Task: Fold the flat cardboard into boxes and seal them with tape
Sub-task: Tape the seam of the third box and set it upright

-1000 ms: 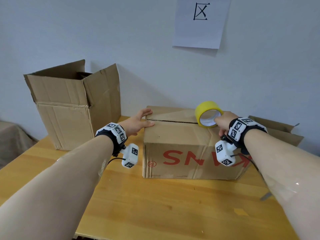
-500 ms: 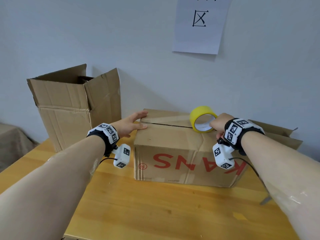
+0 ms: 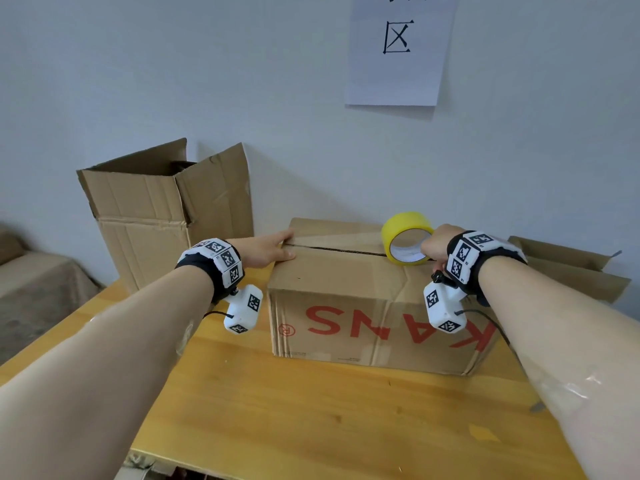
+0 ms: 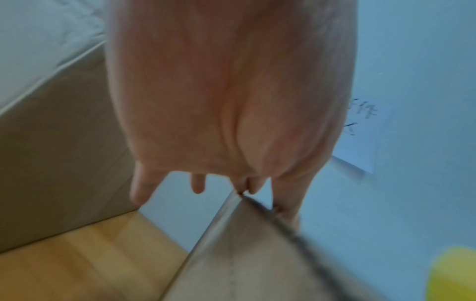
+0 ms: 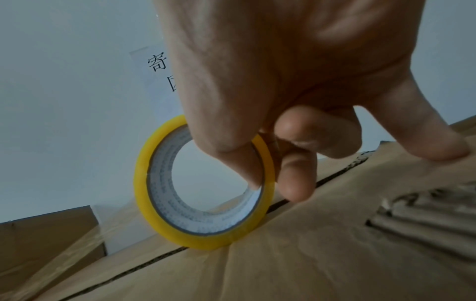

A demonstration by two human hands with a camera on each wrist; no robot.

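A closed cardboard box (image 3: 363,306) with red letters lies on the wooden table (image 3: 311,427), its top flaps meeting at a dark seam (image 3: 339,250). My left hand (image 3: 268,250) rests flat with straight fingers on the left end of that seam (image 4: 265,205). My right hand (image 3: 437,242) pinches a yellow tape roll (image 3: 407,237) that stands on edge on the seam near the box's right end. In the right wrist view the thumb reaches inside the roll (image 5: 203,183) and the fingers (image 5: 296,177) press its outer rim. The roll touches the cardboard (image 5: 335,254).
A taller open box (image 3: 162,216) with raised flaps stands at the back left against the wall. Flattened cardboard (image 3: 571,268) lies behind the right side of the closed box. A paper sign (image 3: 398,46) hangs on the wall. The table's front edge runs below my forearms.
The tape roll in my right hand has slid leftward along the seam. My left hand still holds the box's left end. The head view has tilted slightly.
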